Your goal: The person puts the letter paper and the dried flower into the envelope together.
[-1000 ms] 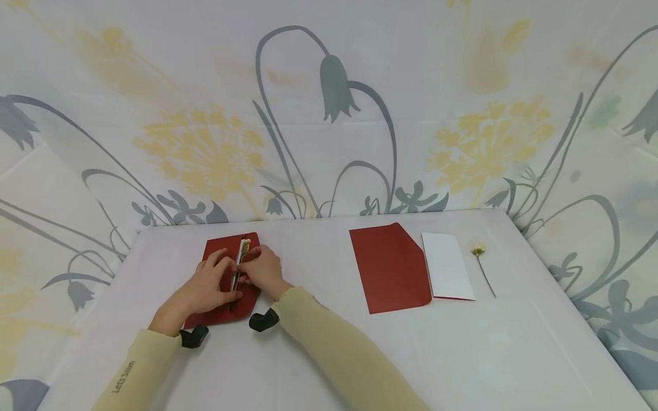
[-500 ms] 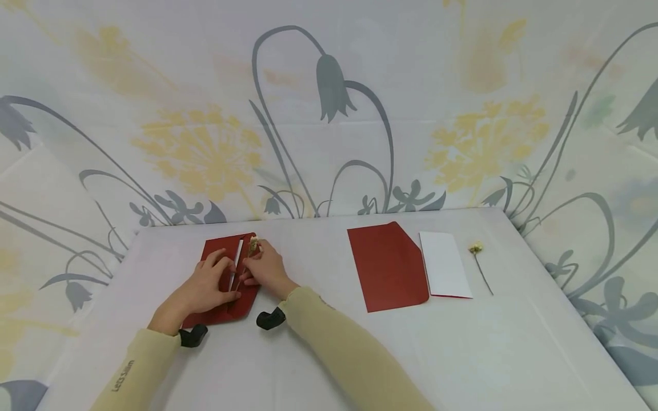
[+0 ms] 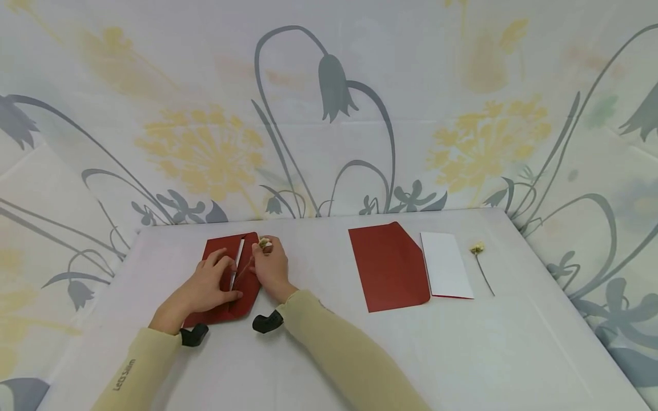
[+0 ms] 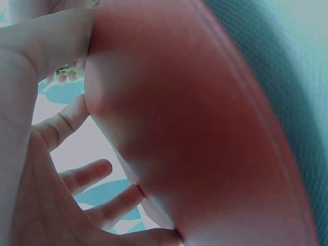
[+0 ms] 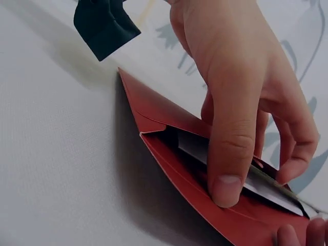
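My left hand (image 3: 209, 285) grips a red envelope (image 3: 249, 294), with its thumb on one side of the slit and its fingertips on the other. The envelope's mouth gapes, and a white card (image 5: 271, 190) shows inside it. At the envelope's far right edge my right hand (image 3: 272, 265) pinches a small dried flower (image 3: 264, 242) with a pale head. Its thin stem slants down over the envelope towards the slit. In the left wrist view the flower head (image 4: 64, 70) shows beyond the left thumb. Only the right fingertips (image 5: 315, 234) appear in the right wrist view.
A second red envelope (image 3: 389, 268) lies flat right of centre. Beside it are a folded white card (image 3: 446, 265) with a red edge and another dried flower (image 3: 478, 248). A patterned cloth (image 3: 308, 142) rises behind the white table (image 3: 319, 354).
My right hand has drawn the flower rightwards, from over the slit to the envelope's far right edge. The left hand keeps its place on the envelope.
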Demonstrator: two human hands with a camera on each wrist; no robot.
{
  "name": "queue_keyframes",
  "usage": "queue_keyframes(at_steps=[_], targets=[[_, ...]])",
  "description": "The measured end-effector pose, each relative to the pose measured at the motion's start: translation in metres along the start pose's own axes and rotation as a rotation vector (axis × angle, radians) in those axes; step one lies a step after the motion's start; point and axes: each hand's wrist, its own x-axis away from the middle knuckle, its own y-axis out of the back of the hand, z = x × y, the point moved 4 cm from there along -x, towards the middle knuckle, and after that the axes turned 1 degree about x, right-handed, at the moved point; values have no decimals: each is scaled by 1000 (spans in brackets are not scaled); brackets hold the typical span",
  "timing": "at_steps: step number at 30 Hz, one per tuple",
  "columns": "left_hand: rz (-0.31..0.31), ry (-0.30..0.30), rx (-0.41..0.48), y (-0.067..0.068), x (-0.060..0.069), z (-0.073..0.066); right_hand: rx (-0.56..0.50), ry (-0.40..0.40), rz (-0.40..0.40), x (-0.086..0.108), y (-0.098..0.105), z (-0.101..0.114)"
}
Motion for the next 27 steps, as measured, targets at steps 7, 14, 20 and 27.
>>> queue_keyframes(at_steps=[7, 14, 20, 27], targets=[[-8, -4, 3, 0, -1, -1, -18, 48, -12, 2, 1, -1], [-16, -19, 10, 1, -1, -3, 134, 145, 123, 2, -5, -4], [-21, -23, 11, 2, 0, -4, 317, 196, 271, 4, -7, -3], [-20, -17, 11, 5, 3, -6, 277, 133, 461, -4, -5, -9]])
